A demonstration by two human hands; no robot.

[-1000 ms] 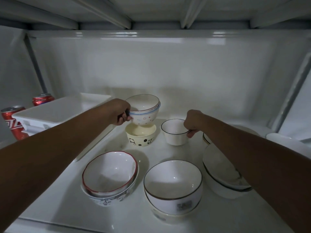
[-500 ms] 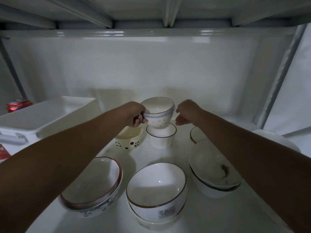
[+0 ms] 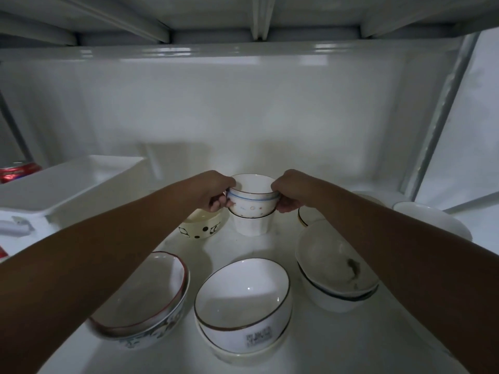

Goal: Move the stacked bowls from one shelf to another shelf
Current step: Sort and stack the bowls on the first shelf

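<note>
Both hands, left hand (image 3: pixel 216 194) and right hand (image 3: pixel 290 193), grip blue-rimmed bowls (image 3: pixel 252 197) apparently seated in white cup (image 3: pixel 252 226); an uneven lift could topple it.

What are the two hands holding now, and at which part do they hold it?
Both hands hold the blue-lined bowls by the rim: the left hand on its left side, the right hand on its right side, over the white cup.

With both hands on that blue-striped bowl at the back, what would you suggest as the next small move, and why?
Probably settle it straight down and let go. The left hand and right hand grip opposite sides of the blue-striped bowl, which already sits in the mouth of the white black-rimmed bowl. Sideways drift risks bumping the yellow dotted bowl beside it.
</note>
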